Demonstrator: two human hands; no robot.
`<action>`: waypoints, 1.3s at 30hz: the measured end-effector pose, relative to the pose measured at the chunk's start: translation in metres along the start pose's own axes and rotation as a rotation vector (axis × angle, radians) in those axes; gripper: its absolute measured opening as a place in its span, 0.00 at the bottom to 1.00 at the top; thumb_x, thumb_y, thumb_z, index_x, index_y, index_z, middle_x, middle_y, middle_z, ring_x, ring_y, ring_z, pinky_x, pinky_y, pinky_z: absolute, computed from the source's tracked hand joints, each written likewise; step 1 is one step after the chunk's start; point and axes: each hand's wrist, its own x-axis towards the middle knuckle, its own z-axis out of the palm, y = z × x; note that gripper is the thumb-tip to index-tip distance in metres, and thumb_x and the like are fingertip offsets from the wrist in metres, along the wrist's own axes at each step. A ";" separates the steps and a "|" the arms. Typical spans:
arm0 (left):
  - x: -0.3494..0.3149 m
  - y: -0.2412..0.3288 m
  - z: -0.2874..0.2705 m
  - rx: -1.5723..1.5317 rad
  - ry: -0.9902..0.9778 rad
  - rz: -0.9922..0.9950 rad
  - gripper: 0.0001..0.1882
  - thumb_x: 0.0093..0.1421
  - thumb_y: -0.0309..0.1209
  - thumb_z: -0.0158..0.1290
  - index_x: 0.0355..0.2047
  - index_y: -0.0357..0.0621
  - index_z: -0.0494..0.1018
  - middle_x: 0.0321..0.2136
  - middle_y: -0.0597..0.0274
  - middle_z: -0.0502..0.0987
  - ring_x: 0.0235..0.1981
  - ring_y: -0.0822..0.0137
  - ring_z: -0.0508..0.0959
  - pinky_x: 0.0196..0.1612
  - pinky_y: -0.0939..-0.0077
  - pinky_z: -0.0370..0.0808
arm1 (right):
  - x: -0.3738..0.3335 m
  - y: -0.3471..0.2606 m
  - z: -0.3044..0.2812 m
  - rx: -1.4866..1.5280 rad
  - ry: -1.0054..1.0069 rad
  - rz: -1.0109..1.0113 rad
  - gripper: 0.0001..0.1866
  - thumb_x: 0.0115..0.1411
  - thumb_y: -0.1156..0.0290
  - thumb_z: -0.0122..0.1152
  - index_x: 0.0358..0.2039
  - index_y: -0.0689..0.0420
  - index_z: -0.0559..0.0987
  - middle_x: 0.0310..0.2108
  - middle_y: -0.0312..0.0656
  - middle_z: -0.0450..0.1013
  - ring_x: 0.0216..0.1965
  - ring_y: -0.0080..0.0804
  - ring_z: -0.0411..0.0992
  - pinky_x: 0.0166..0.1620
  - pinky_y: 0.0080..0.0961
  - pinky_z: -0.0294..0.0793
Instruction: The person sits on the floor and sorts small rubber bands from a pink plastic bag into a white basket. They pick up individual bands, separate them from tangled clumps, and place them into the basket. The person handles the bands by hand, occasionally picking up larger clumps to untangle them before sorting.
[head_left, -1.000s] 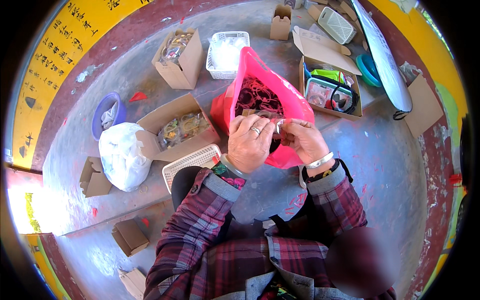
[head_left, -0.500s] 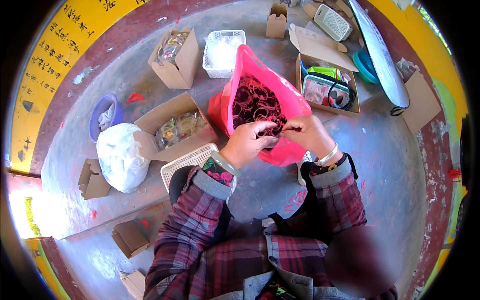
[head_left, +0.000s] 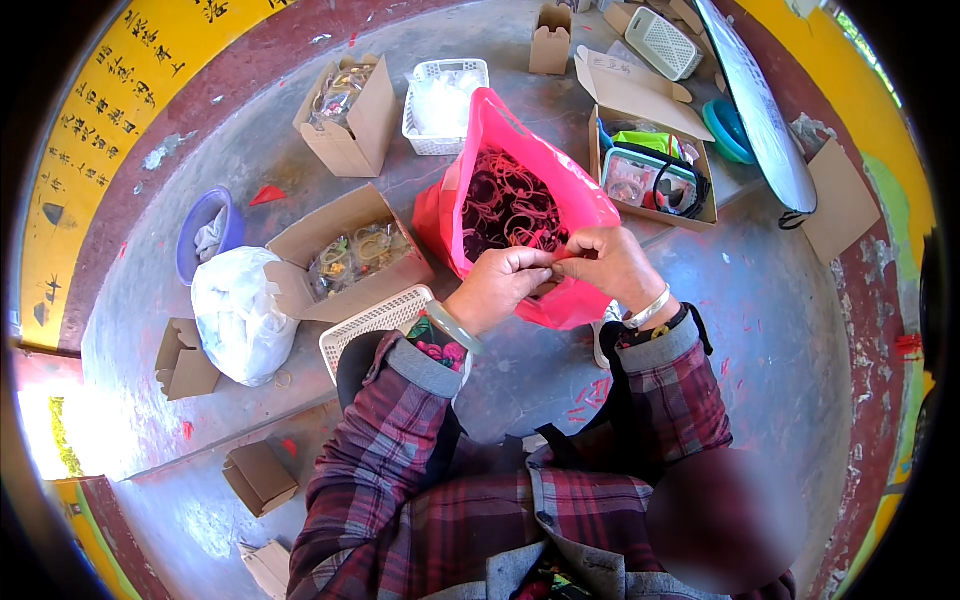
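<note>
What the fingertips pinched was too small to make out. The left hand and right hand had met fingertip to fingertip over the mouth of the pink plastic bag, both pinched together on something tiny between them. The bag stood open just beyond the hands, filled with a dark red tangle of thin loops; its lower part was hidden behind the hands.

Left of the left hand lay a white slatted basket, partly covered by the plaid sleeve, and an open cardboard box of bagged pieces. Beyond the right hand sat another box with a clear case in it. All rested on a grey concrete floor with a red and yellow painted border, bent by the lens.
</note>
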 end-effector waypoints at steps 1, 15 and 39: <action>0.000 0.000 -0.001 0.031 0.005 -0.006 0.12 0.61 0.24 0.44 0.43 0.30 0.69 0.37 0.54 0.75 0.39 0.67 0.77 0.44 0.76 0.74 | 0.000 0.002 -0.001 -0.047 -0.023 -0.004 0.07 0.44 0.74 0.63 0.23 0.64 0.75 0.19 0.43 0.72 0.22 0.25 0.70 0.27 0.24 0.67; -0.003 -0.005 0.016 0.018 0.110 -0.009 0.10 0.59 0.29 0.50 0.37 0.33 0.73 0.30 0.62 0.76 0.31 0.75 0.75 0.36 0.81 0.73 | 0.000 0.009 0.013 -0.172 0.007 -0.161 0.12 0.43 0.71 0.61 0.30 0.59 0.75 0.24 0.48 0.73 0.28 0.44 0.73 0.31 0.31 0.70; -0.037 0.047 -0.028 -0.010 0.619 0.373 0.12 0.59 0.23 0.40 0.36 0.31 0.73 0.33 0.51 0.77 0.35 0.65 0.77 0.43 0.73 0.74 | 0.056 0.013 0.005 0.043 0.189 -0.129 0.08 0.52 0.72 0.55 0.32 0.62 0.77 0.26 0.44 0.75 0.28 0.27 0.72 0.35 0.22 0.70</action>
